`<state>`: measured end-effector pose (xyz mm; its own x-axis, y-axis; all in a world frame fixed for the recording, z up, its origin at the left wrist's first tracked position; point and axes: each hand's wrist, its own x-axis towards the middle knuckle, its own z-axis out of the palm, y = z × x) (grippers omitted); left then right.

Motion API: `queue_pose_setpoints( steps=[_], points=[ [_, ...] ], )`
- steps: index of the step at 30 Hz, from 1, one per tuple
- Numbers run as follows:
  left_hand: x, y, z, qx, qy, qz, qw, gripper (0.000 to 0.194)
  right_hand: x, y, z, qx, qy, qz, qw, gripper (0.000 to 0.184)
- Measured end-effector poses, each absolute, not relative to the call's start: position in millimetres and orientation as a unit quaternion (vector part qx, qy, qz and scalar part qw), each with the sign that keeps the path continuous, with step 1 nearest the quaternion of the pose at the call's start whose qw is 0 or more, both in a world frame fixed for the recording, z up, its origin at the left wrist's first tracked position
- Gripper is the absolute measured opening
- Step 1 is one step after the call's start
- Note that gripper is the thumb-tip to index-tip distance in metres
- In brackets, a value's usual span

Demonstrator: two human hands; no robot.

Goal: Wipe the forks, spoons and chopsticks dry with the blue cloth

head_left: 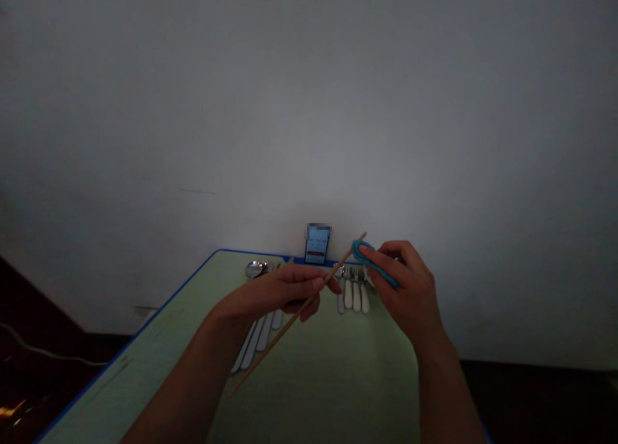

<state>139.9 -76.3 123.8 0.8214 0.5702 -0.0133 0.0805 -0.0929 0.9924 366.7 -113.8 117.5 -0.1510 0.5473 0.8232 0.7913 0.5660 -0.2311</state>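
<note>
The left hand (290,293) has its grip pressed together on a thin wooden chopstick (275,347), which slants across a pale green, blue-edged table (145,367). The right hand (408,296) pinches a twisted blue cloth (371,260) at the chopstick's upper end, just beyond white-handled metal forks (355,295).

Bg = plain pale grey wall (309,109), v. dim rm w/ soft brighter patch low on wall, centre, & corners fading darker. Pale green tabletop (120,379) w/ blue edge (145,325) butts up to wall, angled away on L side. Floor (531,399) nearly black both sides, thin whitish cable (48,351) on L & small orange glow (12,408) at bottom L corner, source too dark to tell.
</note>
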Motion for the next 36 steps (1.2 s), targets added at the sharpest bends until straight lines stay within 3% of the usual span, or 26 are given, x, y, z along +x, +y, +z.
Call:
queue_pose_setpoints(
  steps=[10, 36],
  points=[
    [137.5, -76.9, 122.9, 0.711, 0.247, 0.196, 0.629, 0.032, 362.0, -115.4, 119.1, -0.458, -0.708, -0.146, 0.518, 0.032],
    [149.4, -67.7, 123.7, 0.636, 0.308, 0.368, 0.605, 0.021, 340.6, -121.9, 121.1, -0.428, -0.777, -0.106, 0.449, 0.036]
  ],
)
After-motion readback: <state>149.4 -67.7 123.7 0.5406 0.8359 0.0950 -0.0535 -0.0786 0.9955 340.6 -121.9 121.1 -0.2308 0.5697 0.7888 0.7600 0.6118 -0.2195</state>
